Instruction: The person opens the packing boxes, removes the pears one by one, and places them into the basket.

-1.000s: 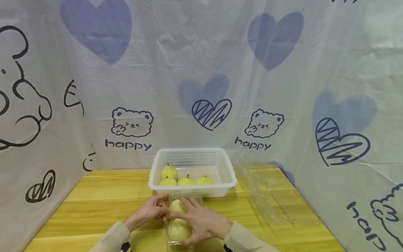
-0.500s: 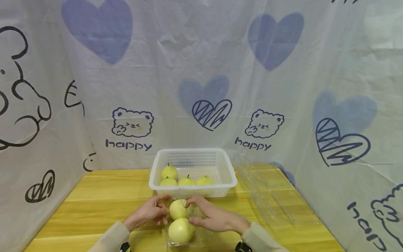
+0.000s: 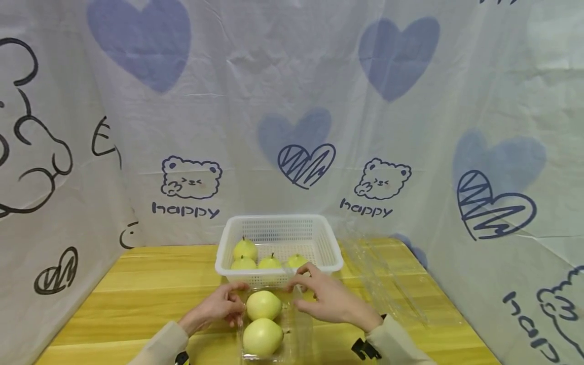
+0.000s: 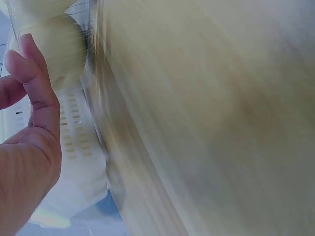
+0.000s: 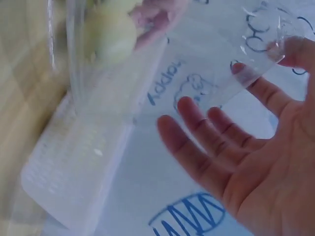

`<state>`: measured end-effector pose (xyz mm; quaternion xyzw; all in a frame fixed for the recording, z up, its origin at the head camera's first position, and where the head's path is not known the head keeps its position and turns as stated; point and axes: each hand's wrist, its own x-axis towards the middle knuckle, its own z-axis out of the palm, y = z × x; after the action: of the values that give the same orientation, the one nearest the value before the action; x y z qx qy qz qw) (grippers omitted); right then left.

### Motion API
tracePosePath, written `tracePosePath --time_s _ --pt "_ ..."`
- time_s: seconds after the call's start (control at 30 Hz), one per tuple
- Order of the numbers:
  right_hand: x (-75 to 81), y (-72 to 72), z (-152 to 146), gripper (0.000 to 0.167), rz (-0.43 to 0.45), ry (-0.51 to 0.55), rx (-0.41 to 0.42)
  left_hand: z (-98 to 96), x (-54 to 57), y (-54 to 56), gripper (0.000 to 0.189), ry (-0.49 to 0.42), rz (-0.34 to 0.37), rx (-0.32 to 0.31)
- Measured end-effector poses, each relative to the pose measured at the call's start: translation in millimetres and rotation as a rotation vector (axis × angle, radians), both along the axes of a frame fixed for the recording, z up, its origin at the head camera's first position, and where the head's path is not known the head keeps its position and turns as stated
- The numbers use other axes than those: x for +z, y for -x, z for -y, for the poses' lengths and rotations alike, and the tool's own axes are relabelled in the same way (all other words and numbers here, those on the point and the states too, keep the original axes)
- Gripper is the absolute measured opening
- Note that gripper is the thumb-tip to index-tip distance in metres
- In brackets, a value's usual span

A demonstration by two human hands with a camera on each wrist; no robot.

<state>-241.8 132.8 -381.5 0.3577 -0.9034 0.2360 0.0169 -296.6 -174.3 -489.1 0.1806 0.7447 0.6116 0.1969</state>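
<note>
Two pale yellow pears (image 3: 263, 337) lie in a clear plastic box (image 3: 288, 350) at the front of the table, stems to the right. My left hand (image 3: 221, 305) is at the box's left edge, its bent fingers gripping the rim beside the far pear (image 3: 263, 305). The clear lid (image 3: 303, 324) stands raised along the box's right side. My right hand (image 3: 332, 299) pinches the lid's edge between thumb and index finger, and the other fingers spread free in the right wrist view. The left wrist view shows my left fingers against the box wall, partly cut off.
Right behind the box stands a white basket (image 3: 279, 271) with several pears (image 3: 246, 249) at its left and front. More clear plastic packaging (image 3: 388, 284) lies on the wooden table (image 3: 150, 284) at right. A printed curtain (image 3: 248, 126) hangs behind.
My right hand has moved from over the pears up and to the right, drawing the lid with it and uncovering both pears. The left hand has stayed at the box's left edge.
</note>
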Motion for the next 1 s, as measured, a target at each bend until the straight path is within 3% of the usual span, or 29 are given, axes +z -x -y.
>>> tracePosePath --time_s 0.13,0.27,0.5,0.8,1.0 --pt "6.4 4.0 -11 0.023 0.019 -0.008 -0.022 -0.5 -0.1 -0.5 0.066 -0.002 -0.003 -0.001" --pt "11.3 10.9 -25 0.020 0.098 -0.038 -0.052 -1.0 -1.5 -0.1 0.066 -0.006 0.007 -0.002" --pt "13.0 16.8 -50 0.015 0.352 -0.041 -0.103 -3.0 0.7 -1.2 0.066 -0.011 0.010 0.003" --pt "-1.1 20.3 -68 0.008 0.506 -0.093 -0.201 -3.3 0.2 -0.4 0.064 -0.006 0.024 0.016" --pt "-19.6 24.7 -75 0.012 0.513 -0.097 -0.220 -3.8 0.2 0.1 0.065 -0.009 0.027 0.023"
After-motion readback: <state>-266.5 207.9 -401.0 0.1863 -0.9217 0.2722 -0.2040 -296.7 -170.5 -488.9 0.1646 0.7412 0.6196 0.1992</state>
